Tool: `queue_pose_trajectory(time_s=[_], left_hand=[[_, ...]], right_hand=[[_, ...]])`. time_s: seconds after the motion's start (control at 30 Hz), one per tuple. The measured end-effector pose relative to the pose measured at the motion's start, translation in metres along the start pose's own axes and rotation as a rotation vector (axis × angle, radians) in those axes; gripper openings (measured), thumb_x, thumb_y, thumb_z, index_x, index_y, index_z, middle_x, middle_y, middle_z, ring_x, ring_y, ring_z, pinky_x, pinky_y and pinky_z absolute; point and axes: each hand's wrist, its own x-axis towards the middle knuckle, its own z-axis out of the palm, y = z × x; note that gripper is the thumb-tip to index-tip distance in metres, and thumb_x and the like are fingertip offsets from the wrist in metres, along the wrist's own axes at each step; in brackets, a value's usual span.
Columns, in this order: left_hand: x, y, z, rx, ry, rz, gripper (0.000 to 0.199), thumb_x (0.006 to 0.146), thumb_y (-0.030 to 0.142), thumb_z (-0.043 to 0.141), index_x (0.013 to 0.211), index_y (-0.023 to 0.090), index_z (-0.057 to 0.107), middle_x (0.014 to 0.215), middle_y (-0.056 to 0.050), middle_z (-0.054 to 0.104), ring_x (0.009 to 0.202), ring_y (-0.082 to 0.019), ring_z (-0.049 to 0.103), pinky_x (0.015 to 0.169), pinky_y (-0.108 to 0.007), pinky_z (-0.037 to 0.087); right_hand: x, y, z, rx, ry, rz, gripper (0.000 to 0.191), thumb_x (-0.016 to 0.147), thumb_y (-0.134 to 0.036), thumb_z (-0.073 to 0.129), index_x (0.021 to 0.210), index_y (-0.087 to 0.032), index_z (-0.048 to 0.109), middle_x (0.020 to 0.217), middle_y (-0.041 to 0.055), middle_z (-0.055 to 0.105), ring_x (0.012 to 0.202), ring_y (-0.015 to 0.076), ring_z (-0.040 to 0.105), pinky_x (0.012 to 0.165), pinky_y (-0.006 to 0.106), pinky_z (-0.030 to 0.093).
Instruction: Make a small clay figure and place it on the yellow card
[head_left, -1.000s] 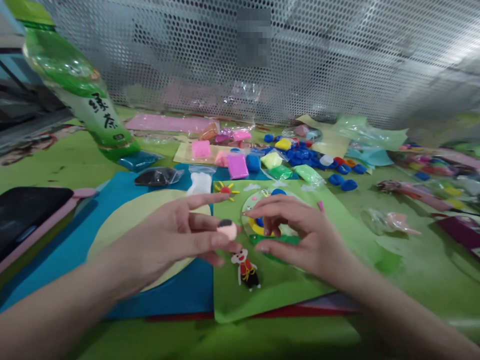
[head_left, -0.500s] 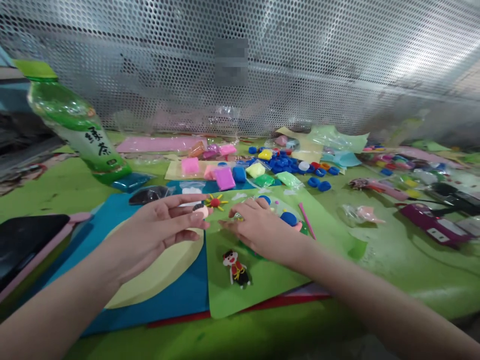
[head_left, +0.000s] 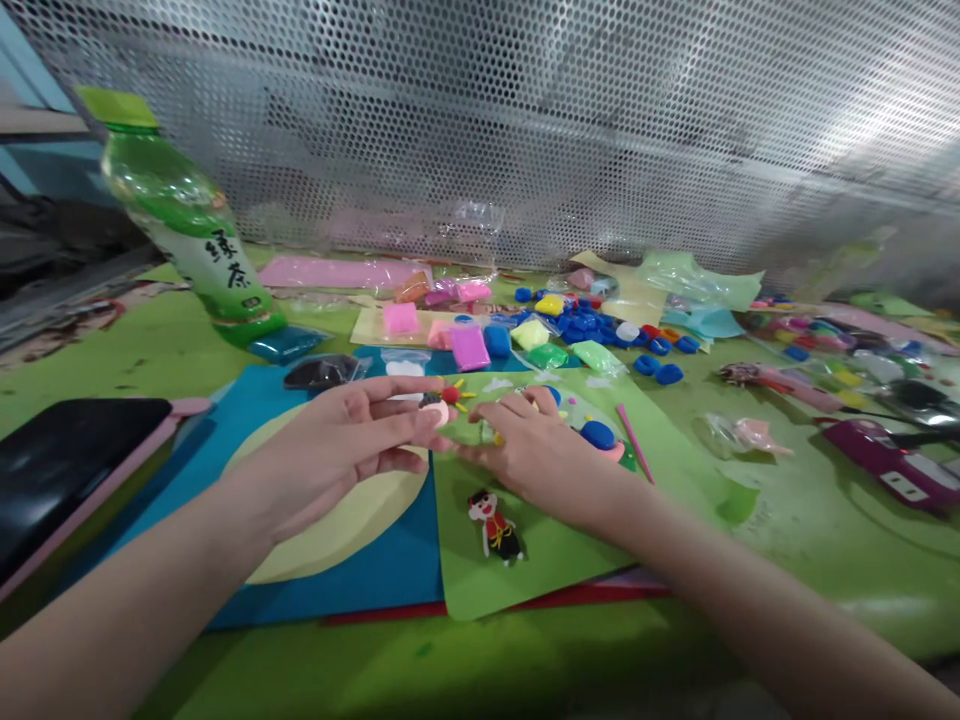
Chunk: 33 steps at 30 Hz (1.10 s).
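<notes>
Between the thumb and fingers of my left hand (head_left: 352, 435) is a small clay piece (head_left: 433, 411), pale pink with a dark top. It is held above the edge where the blue sheet (head_left: 375, 580) meets the green sheet (head_left: 465, 580). My right hand (head_left: 532, 440) is low over the green sheet, thumb and fingers bent and apart, beside small clay bits it partly hides. Below it lies a clay figure (head_left: 496, 528) with red vest and black trousers. A red clay sun (head_left: 450, 395) with yellow rays shows behind my left fingertips.
A green tea bottle (head_left: 199, 235) stands at the back left, near a black tablet-like object (head_left: 75, 470). Coloured clay packets (head_left: 469, 347) and blue caps (head_left: 589, 325) lie behind the sheets. A pink stick (head_left: 635, 443) and a purple power strip (head_left: 892, 465) are on the right.
The whole view has shifted, so the scene sits further right. My left hand still holds the clay piece, and my right hand stays over the green sheet.
</notes>
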Motion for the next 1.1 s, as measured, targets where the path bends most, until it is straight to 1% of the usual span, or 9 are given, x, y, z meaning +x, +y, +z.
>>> queue_pose_trajectory(time_s=[0.2,0.27,0.33,0.47,0.6,0.77,0.87,1.0,1.1], left_hand=[[-0.001,-0.001,0.002,-0.004,-0.009,0.001,0.043,0.059,0.039,0.084,0.098,0.028,0.069,0.073,0.001,0.07,0.07,-0.012,0.067,0.057,-0.014,0.057],[-0.001,-0.002,0.003,-0.005,-0.013,0.004,0.042,0.06,0.039,0.083,0.098,0.028,0.069,0.072,0.001,0.07,0.07,-0.012,0.067,0.057,-0.013,0.057],[-0.002,-0.002,0.003,-0.001,-0.013,0.008,0.04,0.062,0.037,0.082,0.099,0.028,0.068,0.073,0.001,0.071,0.07,-0.012,0.067,0.056,-0.013,0.056],[-0.007,-0.003,0.005,-0.017,-0.023,0.025,0.042,0.062,0.038,0.083,0.1,0.027,0.067,0.075,0.001,0.071,0.072,-0.012,0.068,0.056,-0.013,0.055],[-0.01,-0.012,0.011,-0.088,-0.12,0.028,0.042,0.064,0.032,0.083,0.101,0.029,0.064,0.072,0.004,0.071,0.072,-0.013,0.069,0.052,-0.012,0.055],[-0.009,-0.023,0.015,-0.165,-0.227,-0.04,0.052,0.061,0.027,0.084,0.107,0.031,0.06,0.075,0.003,0.073,0.072,-0.016,0.071,0.054,-0.015,0.056],[-0.012,-0.023,0.016,-0.214,-0.216,-0.05,0.053,0.06,0.021,0.085,0.106,0.031,0.06,0.074,0.005,0.073,0.071,-0.018,0.071,0.054,-0.016,0.057],[-0.017,-0.022,0.02,-0.25,-0.172,-0.04,0.05,0.062,0.017,0.083,0.105,0.032,0.062,0.071,0.005,0.073,0.068,-0.016,0.071,0.055,-0.013,0.056],[-0.016,-0.023,0.021,-0.255,-0.242,-0.06,0.041,0.065,0.019,0.081,0.1,0.033,0.065,0.073,0.006,0.073,0.068,-0.016,0.071,0.053,-0.014,0.056]], right_hand=[[0.002,0.006,0.003,0.337,0.116,0.1,0.022,0.086,-0.014,0.061,0.105,-0.022,0.069,0.11,0.0084,0.063,0.106,0.025,0.055,0.091,0.048,0.038],[0.002,0.006,0.002,0.485,0.168,0.136,0.018,0.085,-0.015,0.063,0.1,-0.022,0.07,0.102,0.0044,0.066,0.098,0.0192,0.06,0.087,0.039,0.045],[-0.001,0.004,-0.001,0.63,0.241,0.191,0.017,0.085,-0.015,0.062,0.098,-0.022,0.071,0.097,0.0021,0.069,0.087,0.0145,0.063,0.075,0.029,0.051],[-0.01,-0.001,-0.01,0.847,0.4,0.312,0.014,0.082,-0.023,0.065,0.093,-0.022,0.073,0.096,0.0029,0.072,0.084,0.0157,0.066,0.065,0.025,0.054],[-0.018,-0.008,-0.014,0.976,0.486,0.387,0.008,0.079,-0.026,0.069,0.085,-0.025,0.075,0.087,0.0025,0.073,0.075,0.015,0.067,0.057,0.024,0.054],[-0.022,-0.015,-0.016,1.117,0.473,0.417,0.018,0.076,-0.019,0.072,0.081,-0.036,0.075,0.082,-0.006,0.073,0.072,0.008,0.066,0.058,0.013,0.053],[-0.024,-0.019,-0.019,1.126,0.474,0.421,0.024,0.075,-0.015,0.072,0.081,-0.038,0.075,0.08,-0.0089,0.074,0.076,0.0053,0.067,0.065,0.007,0.053],[-0.026,-0.02,-0.023,1.176,0.432,0.415,0.031,0.073,-0.013,0.073,0.084,-0.041,0.074,0.08,-0.0104,0.074,0.075,0.0044,0.068,0.066,0.005,0.052],[-0.027,-0.016,-0.021,1.227,0.364,0.436,0.025,0.075,-0.018,0.074,0.084,-0.041,0.074,0.082,-0.0092,0.074,0.071,0.0048,0.068,0.061,0.006,0.052]])
